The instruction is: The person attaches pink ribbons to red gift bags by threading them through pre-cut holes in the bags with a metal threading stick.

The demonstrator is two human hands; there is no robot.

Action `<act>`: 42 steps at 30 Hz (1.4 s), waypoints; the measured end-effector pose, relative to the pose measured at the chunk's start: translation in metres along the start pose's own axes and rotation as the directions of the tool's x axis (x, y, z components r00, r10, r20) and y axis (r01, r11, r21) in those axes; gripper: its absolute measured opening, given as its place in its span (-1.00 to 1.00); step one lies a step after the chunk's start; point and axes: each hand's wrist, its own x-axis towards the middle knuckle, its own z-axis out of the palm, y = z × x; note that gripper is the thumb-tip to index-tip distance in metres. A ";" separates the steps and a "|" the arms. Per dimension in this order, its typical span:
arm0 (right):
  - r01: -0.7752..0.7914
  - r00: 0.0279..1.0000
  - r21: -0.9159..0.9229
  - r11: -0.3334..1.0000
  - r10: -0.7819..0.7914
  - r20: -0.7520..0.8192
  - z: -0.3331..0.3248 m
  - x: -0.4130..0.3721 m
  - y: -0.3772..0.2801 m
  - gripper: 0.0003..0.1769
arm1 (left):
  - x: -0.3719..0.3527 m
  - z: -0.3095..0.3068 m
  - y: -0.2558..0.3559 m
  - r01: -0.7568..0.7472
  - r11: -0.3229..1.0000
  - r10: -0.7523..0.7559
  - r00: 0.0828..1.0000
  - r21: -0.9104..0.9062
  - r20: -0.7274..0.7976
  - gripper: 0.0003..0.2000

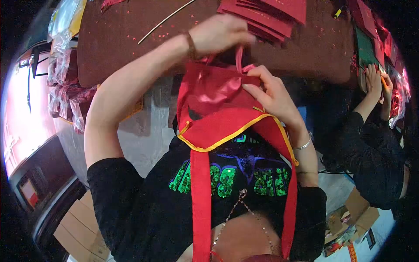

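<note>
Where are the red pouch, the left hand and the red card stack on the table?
red pouch [209, 92]: head view, on its shiny front panel.
left hand [220, 32]: head view, on the back of the hand.
red card stack [271, 15]: head view, on the top sheets.

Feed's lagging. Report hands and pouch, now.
Left hand clenched on red pouch top, right hand pinching its rim. Pouch held up at table edge. Nothing blocking; co-worker's hands far right.
</note>
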 end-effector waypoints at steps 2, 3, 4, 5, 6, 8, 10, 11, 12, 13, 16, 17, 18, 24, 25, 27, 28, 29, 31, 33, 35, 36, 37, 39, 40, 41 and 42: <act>0.011 0.999 0.017 1.000 -0.012 0.030 0.001 0.001 -0.001 -0.77 | 0.012 -0.013 -0.002 0.118 0.869 -0.238 0.951 -0.480 -0.198 -0.66; 0.013 1.000 -0.008 1.000 -0.013 0.012 0.003 0.002 -0.002 -0.76 | 0.012 -0.026 0.007 0.183 0.932 -0.241 0.958 -0.311 -0.158 -0.66; 0.016 1.000 -0.036 0.999 -0.017 -0.007 0.004 0.003 -0.002 -0.76 | 0.013 -0.038 0.015 0.233 0.964 -0.249 0.961 -0.129 -0.120 -0.64; 0.018 1.000 -0.008 1.000 -0.018 -0.021 0.006 0.003 0.005 -0.77 | 0.012 -0.040 0.014 0.233 0.964 -0.248 0.960 -0.126 -0.126 -0.64; 0.021 1.000 -0.007 1.000 -0.021 -0.019 0.005 0.003 0.006 -0.77 | 0.011 -0.041 0.013 0.250 0.959 -0.265 0.959 -0.135 -0.105 -0.65; -0.126 0.992 0.047 0.991 0.125 0.029 0.003 0.001 0.007 -0.77 | 0.008 -0.041 0.018 0.266 0.953 -0.278 0.958 -0.144 -0.074 -0.67; -0.174 0.984 0.075 0.982 0.177 -0.029 0.003 -0.003 0.009 -0.76 | -0.004 -0.039 0.036 0.145 0.861 -0.362 0.849 -0.488 -0.386 -0.73; -0.209 0.972 0.105 0.972 0.218 -0.084 0.002 -0.003 0.009 -0.75 | -0.013 -0.042 0.023 0.145 0.861 -0.361 0.850 -0.487 -0.383 -0.73; -0.207 0.972 0.107 0.972 0.217 -0.089 0.001 -0.002 0.017 -0.75 | -0.030 -0.046 -0.003 0.132 0.850 -0.352 0.862 -0.510 -0.365 -0.71; -0.150 0.975 0.230 0.962 0.183 -0.128 0.000 -0.002 0.032 -0.72 | -0.041 -0.046 -0.021 0.120 0.839 -0.343 0.874 -0.531 -0.344 -0.65; -0.038 0.972 0.505 0.862 0.150 -0.183 -0.003 0.002 0.027 -0.65 | -0.076 -0.025 -0.008 0.209 0.719 -0.336 0.939 -0.663 -0.068 -0.63; -0.048 0.972 0.466 0.884 0.148 -0.181 -0.004 0.003 0.035 -0.64 | -0.080 -0.012 -0.001 0.181 0.761 -0.295 0.952 -0.623 -0.084 -0.63; -0.060 0.974 0.425 0.903 0.147 -0.175 -0.005 0.005 0.036 -0.63 | -0.080 0.001 0.003 0.151 0.799 -0.255 0.962 -0.583 -0.101 -0.62; 0.001 0.924 0.485 0.875 0.184 -0.334 -0.001 0.012 0.006 -0.51 | -0.078 0.017 0.005 0.116 0.689 -0.273 0.956 -0.716 -0.108 -0.67; -0.043 0.934 0.493 0.869 0.210 -0.290 -0.003 0.014 0.012 -0.59 | -0.079 0.018 0.003 0.155 0.692 -0.269 0.962 -0.705 -0.053 -0.63; -0.085 0.941 0.499 0.862 0.235 -0.245 -0.003 0.015 0.018 -0.66 | -0.080 0.022 -0.001 0.149 0.655 -0.235 0.972 -0.741 -0.012 -0.58; -0.059 0.935 0.496 0.866 0.223 -0.277 -0.002 0.015 0.020 -0.72 | -0.082 0.023 -0.004 0.147 0.656 -0.235 0.972 -0.740 -0.015 -0.58; -0.032 0.928 0.491 0.871 0.208 -0.309 -0.002 0.016 0.021 -0.78 | -0.085 0.021 -0.008 0.148 0.522 -0.273 0.962 -0.840 0.000 -0.62; -0.006 0.925 0.492 0.871 0.192 -0.328 -0.005 0.016 0.021 -0.79 | -0.093 0.015 -0.022 0.096 0.292 -0.101 0.993 -0.952 0.069 -0.57; 0.028 0.921 0.486 0.873 0.167 -0.352 -0.007 0.014 0.020 -0.81 | -0.096 0.017 -0.009 0.065 0.422 -0.092 0.995 -0.904 0.029 -0.51; 0.011 0.912 0.437 0.899 0.171 -0.374 -0.008 0.016 0.020 -0.75 | -0.100 0.020 0.006 0.066 0.546 -0.120 0.993 -0.835 -0.001 -0.38; 0.035 0.914 0.427 0.903 0.144 -0.380 -0.007 0.018 0.016 -0.75 | -0.100 0.021 0.008 0.080 0.498 -0.184 0.983 -0.864 -0.014 -0.40; 0.094 0.915 0.463 0.881 0.107 -0.390 -0.003 0.021 0.011 -0.68 | -0.101 0.014 0.010 0.077 0.560 -0.186 0.982 -0.825 -0.035 -0.40; 0.131 0.929 0.483 0.865 0.062 -0.364 -0.002 0.023 0.009 -0.48 | -0.108 -0.007 0.015 0.064 0.645 -0.218 0.971 -0.761 -0.103 -0.42; 0.151 0.928 0.473 0.868 0.041 -0.371 -0.007 0.025 0.005 -0.48 | -0.118 -0.023 0.018 0.056 0.670 -0.244 0.958 -0.740 -0.148 -0.43; 0.134 0.937 0.532 0.836 0.068 -0.343 -0.013 0.026 0.000 -0.47 | -0.131 -0.046 0.021 0.074 0.819 -0.274 0.921 -0.569 -0.275 -0.43; 0.113 0.945 0.589 0.800 0.097 -0.312 -0.018 0.028 -0.003 -0.45 | -0.146 -0.068 0.024 0.117 0.920 -0.274 0.874 -0.374 -0.402 -0.43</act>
